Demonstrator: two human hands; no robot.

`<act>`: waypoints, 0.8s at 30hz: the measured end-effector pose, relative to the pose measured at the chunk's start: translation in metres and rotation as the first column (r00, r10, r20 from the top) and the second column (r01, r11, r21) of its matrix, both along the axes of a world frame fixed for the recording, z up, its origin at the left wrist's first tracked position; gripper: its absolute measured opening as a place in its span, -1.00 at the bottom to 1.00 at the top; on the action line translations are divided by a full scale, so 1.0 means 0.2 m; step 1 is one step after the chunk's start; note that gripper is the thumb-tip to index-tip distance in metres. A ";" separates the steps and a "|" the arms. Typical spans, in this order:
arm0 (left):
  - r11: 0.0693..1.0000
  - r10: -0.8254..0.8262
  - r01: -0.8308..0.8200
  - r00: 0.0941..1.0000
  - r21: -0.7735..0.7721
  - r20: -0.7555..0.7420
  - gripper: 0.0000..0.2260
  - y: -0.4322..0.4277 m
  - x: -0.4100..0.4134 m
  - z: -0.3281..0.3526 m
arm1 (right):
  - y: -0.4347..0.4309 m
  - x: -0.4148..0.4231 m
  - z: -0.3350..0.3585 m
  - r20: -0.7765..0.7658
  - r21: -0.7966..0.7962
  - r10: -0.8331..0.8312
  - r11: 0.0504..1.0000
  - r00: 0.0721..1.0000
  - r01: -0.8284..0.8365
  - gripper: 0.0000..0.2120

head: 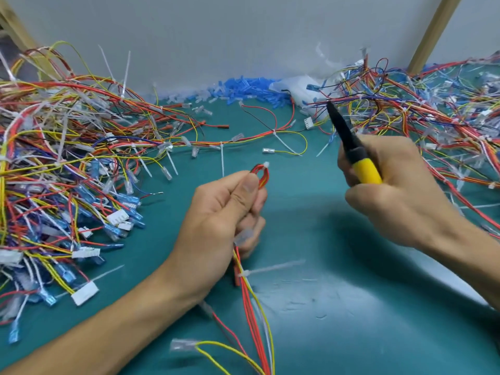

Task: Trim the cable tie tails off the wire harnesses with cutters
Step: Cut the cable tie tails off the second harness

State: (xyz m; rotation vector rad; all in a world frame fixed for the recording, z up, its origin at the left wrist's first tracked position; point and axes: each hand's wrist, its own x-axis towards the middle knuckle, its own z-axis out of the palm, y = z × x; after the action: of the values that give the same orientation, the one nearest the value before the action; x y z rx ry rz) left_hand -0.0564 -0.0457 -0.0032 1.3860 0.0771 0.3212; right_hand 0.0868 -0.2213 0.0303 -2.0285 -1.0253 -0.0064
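Pinching a red harness loop (260, 175), the left hand (224, 220) presents it as the right hand (400, 190) grips yellow-handled cutters (351, 147); a snip too near the tie (266, 165) could nick insulation.

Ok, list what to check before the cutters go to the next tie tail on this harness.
1. Harness secured: left hand grips the red-and-yellow harness. Ok.
2. Tool in hand: right hand grips the yellow-handled cutters. Ok.
3. Cutters at a tie: the tip points up and away, clear of the harness. Not ok.
4. Tail exposed: a white cable tie tail sticks out below the left hand, uncut. Ok.
5. Tie head on the red loop trimmed flush: cannot tell.
6. Jaws open: cannot tell, blurred.
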 end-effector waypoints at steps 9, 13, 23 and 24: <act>0.948 -0.042 0.007 0.994 -0.317 -0.106 -0.76 0.04 0.06 0.04 | -0.01 -0.07 0.00 0.146 -0.183 0.368 0.922 0.918 -0.340 -0.81; 0.962 -0.016 -0.019 0.992 -0.273 -0.125 -0.77 0.05 0.06 0.04 | -0.01 -0.09 -0.02 0.193 -0.337 0.467 0.857 0.863 -0.389 -0.81; 0.992 0.113 -0.117 0.991 0.052 0.069 -0.78 0.05 0.04 0.04 | -0.02 -0.05 0.01 0.260 -0.453 0.398 0.855 0.880 -0.253 -0.85; 0.979 0.138 -0.151 0.986 0.134 0.098 -0.77 0.05 0.04 0.04 | -0.01 -0.06 0.00 0.244 -0.441 0.396 0.859 0.885 -0.262 -0.86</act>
State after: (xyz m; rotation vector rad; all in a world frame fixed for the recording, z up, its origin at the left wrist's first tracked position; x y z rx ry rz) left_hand -0.0487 -0.0349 0.0050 1.5082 0.0842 0.5171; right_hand 0.0757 -0.2240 0.0311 -2.2245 -1.7027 0.0543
